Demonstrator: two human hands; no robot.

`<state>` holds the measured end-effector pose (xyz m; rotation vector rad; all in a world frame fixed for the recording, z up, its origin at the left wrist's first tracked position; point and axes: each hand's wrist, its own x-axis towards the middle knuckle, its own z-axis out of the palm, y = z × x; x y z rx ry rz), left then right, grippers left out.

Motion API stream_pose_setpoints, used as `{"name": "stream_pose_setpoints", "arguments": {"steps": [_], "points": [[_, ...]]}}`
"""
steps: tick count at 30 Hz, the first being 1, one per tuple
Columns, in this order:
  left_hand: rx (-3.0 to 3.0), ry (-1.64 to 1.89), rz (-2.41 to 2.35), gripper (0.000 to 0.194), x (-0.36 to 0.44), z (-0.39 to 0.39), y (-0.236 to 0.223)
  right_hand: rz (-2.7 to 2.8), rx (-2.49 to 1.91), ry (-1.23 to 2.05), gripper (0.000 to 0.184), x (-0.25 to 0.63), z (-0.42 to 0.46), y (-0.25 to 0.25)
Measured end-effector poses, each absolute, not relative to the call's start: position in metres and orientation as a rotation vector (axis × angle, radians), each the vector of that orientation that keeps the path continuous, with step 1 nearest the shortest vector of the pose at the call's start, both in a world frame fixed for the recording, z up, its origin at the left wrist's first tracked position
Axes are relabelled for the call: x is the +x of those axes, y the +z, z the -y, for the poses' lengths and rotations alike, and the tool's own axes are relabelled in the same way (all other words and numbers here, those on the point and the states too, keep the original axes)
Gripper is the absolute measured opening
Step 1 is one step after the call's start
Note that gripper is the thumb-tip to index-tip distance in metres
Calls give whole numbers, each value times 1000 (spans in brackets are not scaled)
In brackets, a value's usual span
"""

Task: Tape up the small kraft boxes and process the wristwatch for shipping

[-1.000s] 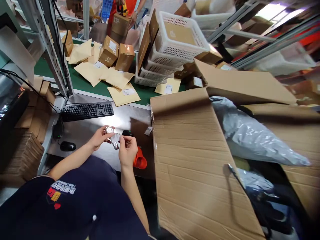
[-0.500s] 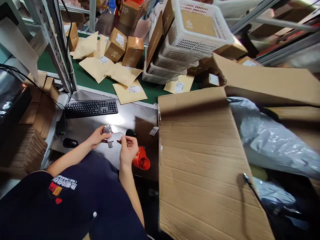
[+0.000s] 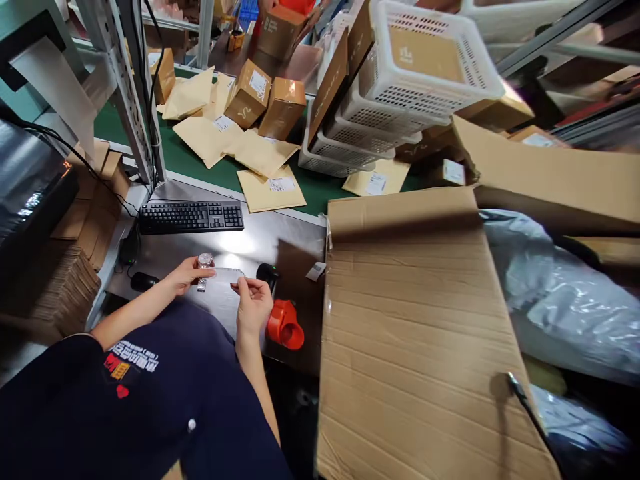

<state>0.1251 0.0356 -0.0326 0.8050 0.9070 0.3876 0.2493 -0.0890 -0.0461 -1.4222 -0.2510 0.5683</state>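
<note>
My left hand (image 3: 186, 276) is closed around a silver wristwatch (image 3: 205, 260), its round dial facing up and its metal bracelet hanging below the fingers. A thin pale slip (image 3: 227, 275) stretches from the watch across to my right hand (image 3: 255, 301), which pinches its far end. Whether the slip is paper or clear film I cannot make out. Both hands are above the metal worktop (image 3: 170, 250). Just right of my right hand lies an orange-red tape dispenser or ring-shaped holder (image 3: 286, 325), and a black scanner-like object (image 3: 267, 272) is behind it.
A black keyboard (image 3: 191, 217) and mouse (image 3: 143, 281) lie on the worktop. Beyond is a green surface (image 3: 175, 157) with padded envelopes (image 3: 273, 189), small boxes (image 3: 249, 93) and stacked white baskets (image 3: 395, 100). A big cardboard box (image 3: 410, 320) borders the right side.
The camera view has shifted, so the surroundings sit further right. My left hand has moved slightly left with the watch, whose dial now shows more plainly. My right hand keeps its pinch.
</note>
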Motion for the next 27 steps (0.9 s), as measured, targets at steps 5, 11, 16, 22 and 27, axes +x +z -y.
{"name": "stream_pose_setpoints", "arguments": {"steps": [5,11,16,22,27], "points": [[705,243,-838,56,113,-34,-33,230,-1412,560,35,249,93,-51],[833,222,-783,62,102,-31,-30,211,-1401,533,37,244,100,-59],[960,372,-966,43,90,-35,-41,239,-1462,477,36,248,104,-75],[872,503,-968,43,63,-32,-46,201,-1356,1058,57,242,89,-88],[833,514,-928,43,37,-15,-47,381,-1086,1722,49,202,67,-83]]}}
